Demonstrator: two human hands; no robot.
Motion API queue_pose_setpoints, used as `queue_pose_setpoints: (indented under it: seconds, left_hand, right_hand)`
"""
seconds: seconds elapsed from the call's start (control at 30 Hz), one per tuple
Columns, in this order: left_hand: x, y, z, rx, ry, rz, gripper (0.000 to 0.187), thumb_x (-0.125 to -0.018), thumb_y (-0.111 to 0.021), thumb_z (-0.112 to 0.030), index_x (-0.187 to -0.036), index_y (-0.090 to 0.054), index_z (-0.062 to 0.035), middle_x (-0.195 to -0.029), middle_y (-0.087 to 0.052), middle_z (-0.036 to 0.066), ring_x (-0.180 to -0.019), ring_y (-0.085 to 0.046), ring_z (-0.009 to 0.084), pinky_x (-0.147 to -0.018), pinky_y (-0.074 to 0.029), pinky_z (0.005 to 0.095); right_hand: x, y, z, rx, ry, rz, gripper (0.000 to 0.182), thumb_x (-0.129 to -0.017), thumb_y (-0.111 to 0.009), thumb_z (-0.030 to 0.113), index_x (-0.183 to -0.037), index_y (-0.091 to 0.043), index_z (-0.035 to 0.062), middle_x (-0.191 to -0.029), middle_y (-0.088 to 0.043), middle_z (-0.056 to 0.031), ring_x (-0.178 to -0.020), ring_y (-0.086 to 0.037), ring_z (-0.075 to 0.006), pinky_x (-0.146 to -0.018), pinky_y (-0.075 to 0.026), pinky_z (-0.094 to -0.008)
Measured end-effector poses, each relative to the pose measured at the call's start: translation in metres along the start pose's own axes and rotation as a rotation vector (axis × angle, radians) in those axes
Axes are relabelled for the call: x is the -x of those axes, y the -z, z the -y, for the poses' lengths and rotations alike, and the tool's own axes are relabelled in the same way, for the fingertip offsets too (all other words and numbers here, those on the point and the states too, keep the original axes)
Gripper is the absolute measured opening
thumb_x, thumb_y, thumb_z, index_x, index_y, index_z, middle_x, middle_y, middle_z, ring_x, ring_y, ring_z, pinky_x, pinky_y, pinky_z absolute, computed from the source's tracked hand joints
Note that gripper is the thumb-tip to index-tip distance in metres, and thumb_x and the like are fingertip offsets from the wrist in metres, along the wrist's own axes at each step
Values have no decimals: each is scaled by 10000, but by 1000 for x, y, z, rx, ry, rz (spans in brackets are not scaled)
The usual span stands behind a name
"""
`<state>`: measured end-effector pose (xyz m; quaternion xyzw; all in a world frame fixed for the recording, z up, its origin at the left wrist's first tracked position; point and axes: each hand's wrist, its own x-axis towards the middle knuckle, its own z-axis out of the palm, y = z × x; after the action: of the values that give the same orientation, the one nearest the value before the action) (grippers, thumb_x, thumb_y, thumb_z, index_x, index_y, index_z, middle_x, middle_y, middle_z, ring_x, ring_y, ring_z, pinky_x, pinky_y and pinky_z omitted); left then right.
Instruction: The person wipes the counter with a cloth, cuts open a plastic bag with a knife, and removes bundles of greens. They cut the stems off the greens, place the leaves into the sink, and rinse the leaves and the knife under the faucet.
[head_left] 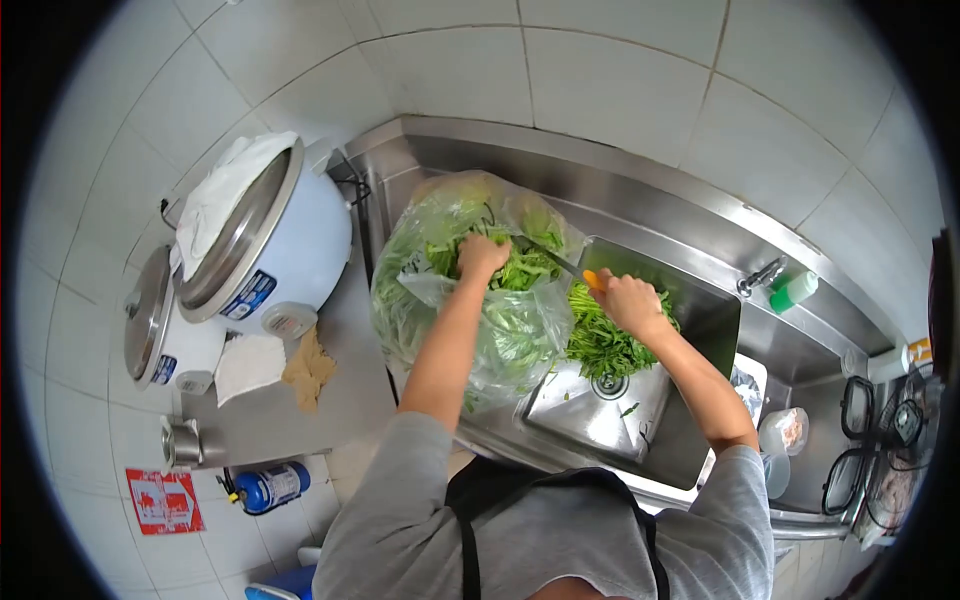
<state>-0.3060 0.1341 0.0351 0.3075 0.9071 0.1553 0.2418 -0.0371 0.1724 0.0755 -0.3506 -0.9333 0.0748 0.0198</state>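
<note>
A big clear plastic bag [520, 330] full of leafy greens [525, 268] stands open on the steel counter, left of the sink. My left hand [482, 256] reaches into its mouth, closed on a bunch of the greens, with the fingertips partly hidden among leaves. My right hand [630, 303] grips a knife [556, 259] by its orange handle. The blade points left over the bag's mouth, its tip close to the greens by my left hand. Below my right hand, a heap of cut greens [605, 335] lies in the sink.
The steel sink [705, 370] has a drain with leaf scraps around it. A tap [762, 275] and a green-and-clear bottle [795, 291] stand at its back right. Two large rice cookers [315, 240] are on the left, near a white cloth [250, 367] and a brown cloth [310, 371].
</note>
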Motion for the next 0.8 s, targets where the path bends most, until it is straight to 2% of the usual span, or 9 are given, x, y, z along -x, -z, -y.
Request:
queue_pose_setpoints:
  seconds: [0.07, 0.1, 0.23, 0.4, 0.47, 0.5, 0.53, 0.63, 0.8]
  left_hand:
    - [14, -19, -9, -151, 230, -38, 961, -681, -655, -536, -1317, -226, 43, -1295, -312, 215, -1182, -370, 334, -887, -379, 465]
    - [13, -25, -13, -144, 262, 10, 1135, -607, -696, -580, -1360, -105, 29, -1375, -186, 213, -1273, -209, 345, -922, -309, 493]
    - [14, -42, 1, -296, 200, -102, 1211, -603, -696, -595, -1375, 0, 26, -1404, -95, 272, -1306, -137, 380, -957, -266, 511]
    - [11, -36, 12, -348, 205, 74, 1194, -643, -676, -584, -1375, 49, 19, -1389, -140, 296, -1291, -170, 409, -976, -253, 534]
    - [12, -29, 21, -433, 147, 172, 1098, -718, -670, -472, -1373, 60, 19, -1391, -134, 297, -1292, -171, 412, -988, -254, 531]
    - [3, -27, 34, -446, 139, 297, 996, -777, -649, -329, -1377, 76, -4, -1406, -93, 289, -1300, -148, 412, -1021, -221, 521]
    - [5, -23, 46, -457, 143, 295, 996, -777, -649, -329, -1377, 76, -4, -1406, -93, 289, -1300, -148, 412, -1021, -221, 521]
    - [12, -19, 74, -429, -17, 364, 904, -813, -593, -173, -1388, 97, -69, -1437, -15, 234, -1316, -109, 397, -1063, -147, 506]
    - [29, -28, 69, -285, -16, 365, 1006, -741, -667, -270, -1388, 73, -54, -1429, -14, 259, -1318, -99, 400, -1063, -116, 508]
  right_hand:
    - [12, 5, -1, -20, -31, 8, 320, -869, -474, 345, -974, -499, 44, -695, -619, -178, -662, -621, -360, -578, -501, -451]
    - [20, 6, 0, -51, -41, 23, 318, -871, -473, 346, -967, -495, 44, -670, -614, -177, -642, -619, -362, -565, -499, -454]
    - [62, 2, -11, -76, -69, 58, 317, -874, -468, 355, -952, -488, 49, -622, -599, -176, -606, -612, -365, -541, -493, -460]
    - [82, -8, -28, -19, -79, 88, 318, -878, -460, 371, -938, -472, 58, -588, -589, -171, -562, -608, -353, -503, -492, -432]
    - [70, -17, -33, 0, -93, 86, 307, -884, -451, 365, -928, -469, 61, -606, -595, -168, -580, -614, -345, -498, -493, -423]
    - [62, -24, -35, 1, -97, 56, 307, -886, -447, 363, -929, -467, 59, -621, -600, -167, -593, -616, -345, -502, -492, -426]
    - [56, -25, -33, -5, -95, 23, 308, -889, -443, 361, -931, -466, 57, -636, -604, -166, -606, -618, -346, -507, -491, -429]
    - [49, -11, -34, -60, -86, 12, 326, -886, -443, 375, -943, -470, 56, -655, -608, -163, -615, -616, -347, -529, -493, -438]
    - [47, 31, -26, 52, 52, 68, 341, -879, -443, 400, -963, -486, 72, -655, -606, -167, -615, -618, -327, -541, -498, -428]
